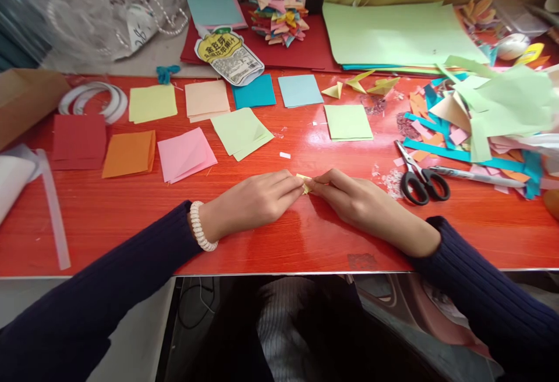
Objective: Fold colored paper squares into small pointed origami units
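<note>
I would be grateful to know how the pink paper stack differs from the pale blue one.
The pink stack has sheets fanned askew, while the pale blue stack is squared up more neatly. The pink stack also lies closer to the person than the pale blue stack does. Both are squarish paper, lying flat on the red table.

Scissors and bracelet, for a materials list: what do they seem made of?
Scissors: blades look like polished metal, from their silvery shine; handles, glossy black, probably plastic.
Bracelet: pale, ridged coil; plastic or fabric-covered, the look leaves it open.
</note>
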A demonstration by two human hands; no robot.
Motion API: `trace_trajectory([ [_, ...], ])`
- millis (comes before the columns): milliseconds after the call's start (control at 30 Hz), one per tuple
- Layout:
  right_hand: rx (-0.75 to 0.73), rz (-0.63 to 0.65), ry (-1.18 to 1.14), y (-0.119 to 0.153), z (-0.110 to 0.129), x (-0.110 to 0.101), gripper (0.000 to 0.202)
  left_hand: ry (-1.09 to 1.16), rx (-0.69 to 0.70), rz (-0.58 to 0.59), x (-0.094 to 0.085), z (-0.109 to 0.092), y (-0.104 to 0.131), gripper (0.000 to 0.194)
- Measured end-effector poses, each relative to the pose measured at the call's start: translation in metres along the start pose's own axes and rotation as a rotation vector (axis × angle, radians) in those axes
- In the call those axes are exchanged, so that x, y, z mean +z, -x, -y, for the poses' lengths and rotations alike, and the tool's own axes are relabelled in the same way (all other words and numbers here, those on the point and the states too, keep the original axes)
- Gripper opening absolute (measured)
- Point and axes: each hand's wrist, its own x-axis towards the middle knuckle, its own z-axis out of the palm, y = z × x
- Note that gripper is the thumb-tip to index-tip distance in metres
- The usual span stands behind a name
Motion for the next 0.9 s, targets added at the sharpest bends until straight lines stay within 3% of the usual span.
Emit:
trace_trajectory([
  [167,0.079,-0.089,-0.27,0.002,-0.006,0.006,0.034,0.014,-0.007,-0.014,0.003,0.001,0.001,0.026],
  [467,0.285,-0.149,-0.389,-0.005,-0.013,0.002,0.026,0.111,-0.026,0.066,0.002,0.008,0.007,0.033],
  [667,0.297,-0.126,-0.431,-0.007,-0.014,0.0,0.026,0.185,-0.017,0.148,0.0,0.014,0.01,0.048],
  [900,0.288,-0.124,-0.439,-0.006,-0.013,0.002,0.027,0.178,0.006,0.146,0.001,0.013,0.006,0.048],
])
